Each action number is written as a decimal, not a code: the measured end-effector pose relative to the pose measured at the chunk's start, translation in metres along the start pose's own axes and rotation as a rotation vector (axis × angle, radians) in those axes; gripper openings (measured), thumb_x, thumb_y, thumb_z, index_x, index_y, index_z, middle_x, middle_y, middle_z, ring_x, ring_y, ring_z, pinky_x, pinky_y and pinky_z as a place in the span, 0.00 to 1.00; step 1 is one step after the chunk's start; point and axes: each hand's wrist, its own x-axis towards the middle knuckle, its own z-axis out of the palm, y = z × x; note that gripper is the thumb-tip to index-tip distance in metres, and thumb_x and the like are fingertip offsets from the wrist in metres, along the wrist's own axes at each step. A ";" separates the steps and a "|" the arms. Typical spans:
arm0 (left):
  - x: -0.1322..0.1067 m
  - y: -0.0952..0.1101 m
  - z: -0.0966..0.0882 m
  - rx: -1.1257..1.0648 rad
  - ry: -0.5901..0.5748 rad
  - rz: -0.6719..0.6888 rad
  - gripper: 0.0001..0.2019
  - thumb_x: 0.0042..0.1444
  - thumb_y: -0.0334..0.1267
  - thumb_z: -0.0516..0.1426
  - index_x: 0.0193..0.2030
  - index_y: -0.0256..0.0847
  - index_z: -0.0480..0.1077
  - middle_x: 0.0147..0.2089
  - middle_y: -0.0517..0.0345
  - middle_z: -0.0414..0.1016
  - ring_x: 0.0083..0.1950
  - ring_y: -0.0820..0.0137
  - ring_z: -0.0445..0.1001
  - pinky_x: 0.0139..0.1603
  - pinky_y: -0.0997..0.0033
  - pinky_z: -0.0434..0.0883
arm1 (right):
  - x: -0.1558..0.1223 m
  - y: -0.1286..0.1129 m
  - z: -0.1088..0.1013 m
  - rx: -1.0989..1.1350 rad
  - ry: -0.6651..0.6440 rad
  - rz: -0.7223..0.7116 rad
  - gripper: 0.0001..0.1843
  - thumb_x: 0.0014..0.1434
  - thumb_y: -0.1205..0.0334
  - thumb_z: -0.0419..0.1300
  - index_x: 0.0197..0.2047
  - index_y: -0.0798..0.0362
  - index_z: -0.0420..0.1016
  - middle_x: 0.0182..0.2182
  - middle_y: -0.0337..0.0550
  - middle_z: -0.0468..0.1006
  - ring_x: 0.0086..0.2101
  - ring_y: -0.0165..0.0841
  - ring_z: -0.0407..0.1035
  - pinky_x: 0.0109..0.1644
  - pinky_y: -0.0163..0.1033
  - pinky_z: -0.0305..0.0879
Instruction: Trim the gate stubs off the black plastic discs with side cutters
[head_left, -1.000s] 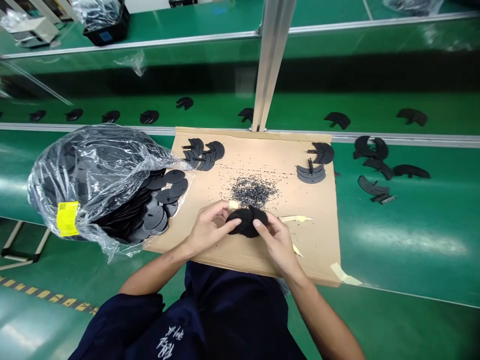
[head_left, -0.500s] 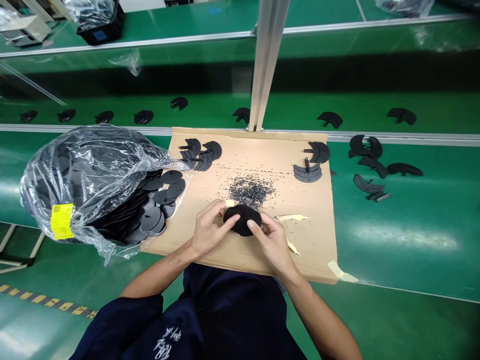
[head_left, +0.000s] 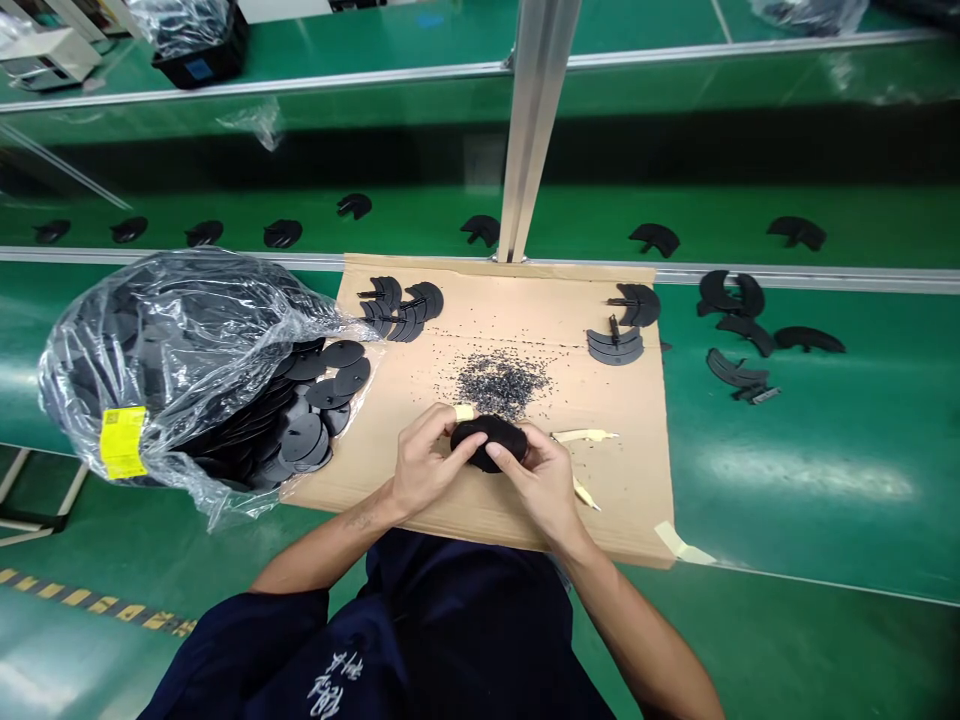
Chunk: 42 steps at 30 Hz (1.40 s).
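Note:
Both hands grip one round black plastic piece [head_left: 489, 441] over the cardboard sheet [head_left: 622, 520]. My left hand [head_left: 426, 465] pinches its left side, thumb on top, with yellowish tape round a finger. My right hand [head_left: 546, 480] closes on the right side, thumb also across the top; its other fingers are partly hidden underneath. Just beyond the piece lies a scattered heap of tiny black bits [head_left: 504, 383]. Beside my right hand is a thin cream-coloured tool or strip [head_left: 589, 435], and a second one [head_left: 586, 494] lies nearer, its left end hidden.
An open clear bag [head_left: 187, 330] spills black discs [head_left: 304, 440] on the left. Curved black parts [head_left: 405, 312] sit at the cardboard's back left, others [head_left: 615, 345] at back right, and more [head_left: 739, 370] on the green bench. A metal post [head_left: 536, 130] rises behind. Conveyed-looking black pieces [head_left: 654, 238] line the strip beyond the rail.
Both hands have shifted very slightly to the right with the black piece, and my right thumb has slid left across it. The parts beyond the rail have moved slightly left.

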 end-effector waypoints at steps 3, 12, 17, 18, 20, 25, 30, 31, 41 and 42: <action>-0.001 -0.001 0.000 -0.019 0.006 -0.010 0.09 0.63 0.44 0.65 0.42 0.40 0.76 0.34 0.58 0.75 0.36 0.71 0.74 0.39 0.71 0.73 | 0.000 0.002 0.001 0.013 0.004 0.015 0.23 0.51 0.40 0.74 0.32 0.51 0.77 0.28 0.39 0.73 0.31 0.33 0.66 0.35 0.37 0.69; 0.008 0.004 0.006 -0.111 -0.037 -0.090 0.17 0.63 0.50 0.64 0.51 0.40 0.76 0.42 0.51 0.81 0.38 0.68 0.77 0.41 0.68 0.76 | 0.002 0.003 -0.004 -0.011 0.011 -0.096 0.17 0.56 0.46 0.73 0.38 0.50 0.81 0.34 0.44 0.81 0.35 0.37 0.75 0.41 0.40 0.76; 0.016 0.009 -0.001 -0.144 -0.128 -0.070 0.16 0.64 0.51 0.63 0.42 0.39 0.81 0.35 0.51 0.80 0.34 0.66 0.75 0.36 0.66 0.75 | 0.006 0.000 -0.008 -0.048 -0.020 -0.232 0.10 0.60 0.52 0.71 0.42 0.47 0.84 0.41 0.47 0.85 0.43 0.41 0.79 0.48 0.44 0.78; 0.017 0.012 -0.003 -0.118 -0.136 -0.014 0.14 0.64 0.49 0.64 0.42 0.39 0.81 0.34 0.51 0.80 0.35 0.66 0.76 0.36 0.66 0.75 | 0.006 -0.002 -0.009 -0.084 -0.038 -0.259 0.08 0.60 0.53 0.71 0.41 0.46 0.84 0.41 0.47 0.86 0.43 0.41 0.80 0.50 0.46 0.78; 0.018 0.016 -0.010 -0.076 -0.157 0.113 0.11 0.62 0.45 0.66 0.44 0.39 0.82 0.36 0.50 0.81 0.37 0.65 0.77 0.38 0.65 0.76 | 0.005 -0.009 -0.012 -0.181 -0.074 -0.323 0.04 0.61 0.57 0.70 0.39 0.46 0.84 0.41 0.46 0.86 0.43 0.42 0.80 0.53 0.48 0.77; 0.018 0.025 -0.021 -0.145 -0.238 0.227 0.13 0.62 0.39 0.67 0.53 0.41 0.80 0.42 0.50 0.80 0.42 0.67 0.78 0.42 0.69 0.77 | -0.003 -0.019 -0.013 -0.240 -0.099 -0.423 0.04 0.62 0.59 0.68 0.35 0.46 0.83 0.38 0.46 0.86 0.39 0.41 0.81 0.47 0.48 0.79; 0.021 0.033 -0.025 -0.171 -0.328 0.327 0.17 0.66 0.39 0.63 0.60 0.43 0.76 0.45 0.49 0.80 0.44 0.67 0.79 0.45 0.67 0.78 | -0.010 -0.016 -0.009 -0.168 -0.080 -0.426 0.07 0.62 0.57 0.69 0.32 0.47 0.83 0.35 0.46 0.85 0.34 0.38 0.79 0.42 0.45 0.78; 0.022 0.033 -0.025 -0.151 -0.332 0.353 0.16 0.66 0.38 0.63 0.60 0.43 0.75 0.44 0.49 0.80 0.43 0.66 0.79 0.44 0.67 0.78 | -0.010 -0.016 -0.008 -0.164 -0.078 -0.415 0.08 0.61 0.56 0.70 0.32 0.47 0.83 0.35 0.46 0.85 0.34 0.38 0.79 0.42 0.45 0.78; 0.023 0.033 -0.023 -0.138 -0.267 0.466 0.14 0.65 0.35 0.64 0.56 0.37 0.75 0.43 0.47 0.81 0.42 0.68 0.79 0.41 0.68 0.78 | -0.008 -0.015 -0.010 -0.121 -0.148 -0.484 0.08 0.59 0.58 0.73 0.32 0.50 0.81 0.35 0.45 0.83 0.35 0.35 0.78 0.42 0.41 0.78; 0.023 0.033 -0.023 -0.145 -0.278 0.462 0.13 0.66 0.35 0.63 0.56 0.38 0.75 0.44 0.46 0.81 0.42 0.67 0.79 0.42 0.68 0.78 | -0.008 -0.016 -0.010 -0.129 -0.147 -0.482 0.08 0.59 0.58 0.73 0.32 0.50 0.81 0.36 0.45 0.83 0.35 0.35 0.79 0.42 0.41 0.78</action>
